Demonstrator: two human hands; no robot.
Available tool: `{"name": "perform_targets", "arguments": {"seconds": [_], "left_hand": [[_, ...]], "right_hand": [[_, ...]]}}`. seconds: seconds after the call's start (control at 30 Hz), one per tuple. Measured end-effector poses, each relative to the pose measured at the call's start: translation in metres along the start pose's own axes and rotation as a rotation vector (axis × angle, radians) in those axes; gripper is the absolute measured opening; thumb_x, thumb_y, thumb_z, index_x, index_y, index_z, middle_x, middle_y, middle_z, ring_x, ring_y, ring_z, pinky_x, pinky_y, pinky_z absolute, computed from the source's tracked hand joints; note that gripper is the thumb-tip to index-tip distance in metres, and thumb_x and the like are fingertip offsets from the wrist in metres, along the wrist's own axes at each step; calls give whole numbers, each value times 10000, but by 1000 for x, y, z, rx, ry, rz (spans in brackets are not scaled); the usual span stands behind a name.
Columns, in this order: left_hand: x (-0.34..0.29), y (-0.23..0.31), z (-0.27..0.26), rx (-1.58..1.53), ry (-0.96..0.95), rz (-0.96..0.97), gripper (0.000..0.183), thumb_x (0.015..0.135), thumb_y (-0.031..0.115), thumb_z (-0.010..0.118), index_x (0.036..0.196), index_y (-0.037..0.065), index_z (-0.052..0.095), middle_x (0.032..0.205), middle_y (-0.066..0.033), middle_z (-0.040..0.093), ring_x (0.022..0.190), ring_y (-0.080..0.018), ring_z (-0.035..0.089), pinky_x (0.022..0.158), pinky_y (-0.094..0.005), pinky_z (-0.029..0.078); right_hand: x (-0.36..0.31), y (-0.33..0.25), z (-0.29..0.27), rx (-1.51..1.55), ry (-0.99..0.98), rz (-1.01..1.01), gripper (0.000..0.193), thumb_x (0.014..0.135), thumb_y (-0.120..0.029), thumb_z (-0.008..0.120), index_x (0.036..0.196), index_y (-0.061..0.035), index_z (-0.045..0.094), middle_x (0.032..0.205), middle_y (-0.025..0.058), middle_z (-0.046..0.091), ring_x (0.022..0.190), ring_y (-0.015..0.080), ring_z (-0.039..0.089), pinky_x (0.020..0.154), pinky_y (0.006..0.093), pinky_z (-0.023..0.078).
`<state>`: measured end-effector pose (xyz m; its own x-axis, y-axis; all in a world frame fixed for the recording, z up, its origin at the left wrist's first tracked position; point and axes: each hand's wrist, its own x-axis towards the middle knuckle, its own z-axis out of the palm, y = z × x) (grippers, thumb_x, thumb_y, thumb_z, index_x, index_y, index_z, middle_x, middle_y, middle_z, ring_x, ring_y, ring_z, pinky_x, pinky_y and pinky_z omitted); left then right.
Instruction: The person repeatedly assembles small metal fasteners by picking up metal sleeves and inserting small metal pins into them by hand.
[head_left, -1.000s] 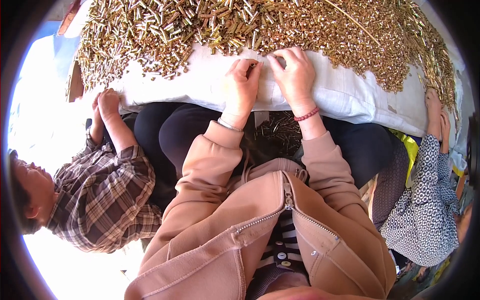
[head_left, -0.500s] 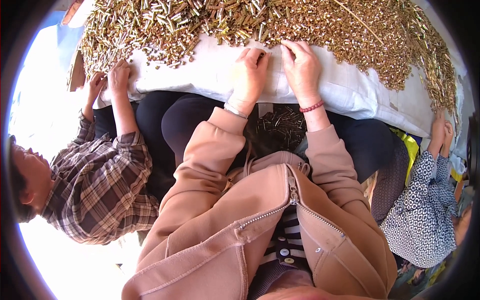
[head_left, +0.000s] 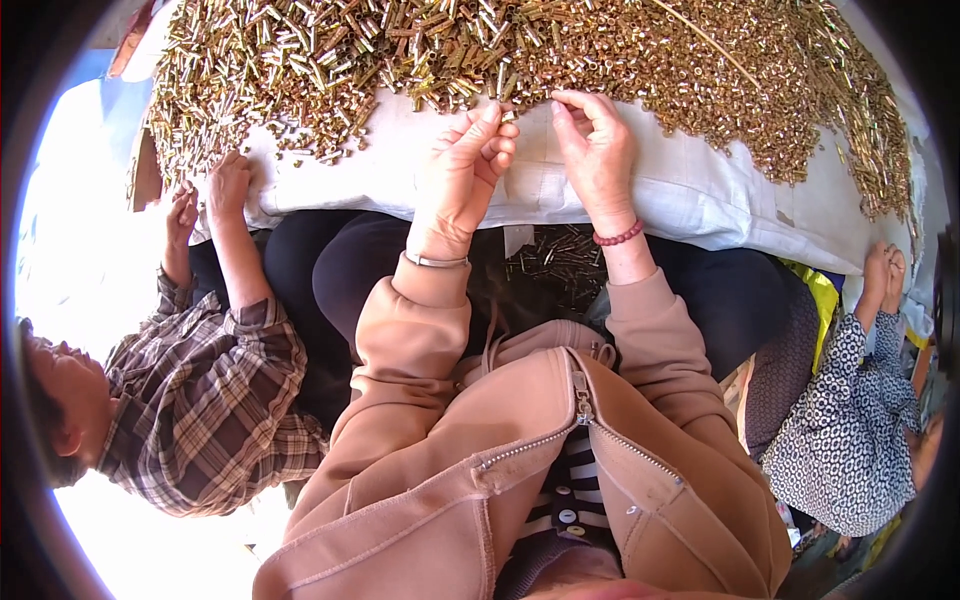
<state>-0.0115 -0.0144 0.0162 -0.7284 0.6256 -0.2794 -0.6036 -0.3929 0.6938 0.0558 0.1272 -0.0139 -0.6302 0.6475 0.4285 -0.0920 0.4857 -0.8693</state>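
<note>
My left hand (head_left: pixel 462 170) is turned palm up over the white cloth (head_left: pixel 400 150), its fingers curled round a short, brass-coloured metal tube (head_left: pixel 508 117). To its right, my right hand (head_left: pixel 597 150) reaches to the near edge of a heap of small metal tubes (head_left: pixel 600 60). The thumb and index fingertips are close together there; anything between them is too small to make out. Longer tubes lie mostly on the left side of the heap, shorter pieces on the right.
Below the cloth's edge, between my legs, lie many dark tubes (head_left: pixel 560 262). A thin stick (head_left: pixel 705 40) rests on the heap. A person in a plaid shirt (head_left: pixel 200 390) sits at left; another in a patterned top (head_left: pixel 840 430) is at right, both with hands at the cloth.
My left hand has moved left and rolled palm up, bringing the tube into view. My right hand has shifted slightly left and stays at the heap's edge.
</note>
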Motion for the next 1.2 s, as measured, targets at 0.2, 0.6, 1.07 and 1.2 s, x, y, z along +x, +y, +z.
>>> {"name": "perform_targets", "arguments": {"seconds": [0.2, 0.6, 1.07, 1.2], "left_hand": [[-9, 7, 18, 313, 96, 451, 164, 927, 142, 608, 1015, 7, 638, 842, -65, 674, 700, -104, 616, 668, -206, 493], [4, -15, -12, 1561, 408, 694, 142, 803, 178, 729, 926, 107, 729, 858, -17, 643, 737, -161, 601, 668, -278, 464], [-5, 1, 0, 205, -92, 151, 228, 939, 155, 585, 1121, 27, 634, 913, -41, 658, 767, -85, 607, 645, -188, 456], [-8, 1, 1, 207, -74, 138, 225, 937, 131, 583, 1128, 23, 630, 946, -48, 661, 796, -93, 614, 665, -195, 469]], "right_hand": [[1, -3, -3, -25, 2, -3, 95, 816, -49, 663, 909, -46, 681, 814, 71, 649, 712, 174, 648, 650, 282, 513], [-1, -1, -4, -62, -35, -31, 85, 821, -83, 661, 898, -51, 676, 800, 78, 640, 713, 210, 638, 637, 310, 500], [0, -2, 1, -77, -23, 2, 89, 803, -68, 673, 891, -65, 687, 786, 67, 645, 700, 206, 637, 638, 305, 500], [-1, -3, 0, -69, -18, -19, 89, 801, -64, 674, 889, -65, 688, 784, 67, 644, 698, 207, 637, 638, 304, 500]]}}
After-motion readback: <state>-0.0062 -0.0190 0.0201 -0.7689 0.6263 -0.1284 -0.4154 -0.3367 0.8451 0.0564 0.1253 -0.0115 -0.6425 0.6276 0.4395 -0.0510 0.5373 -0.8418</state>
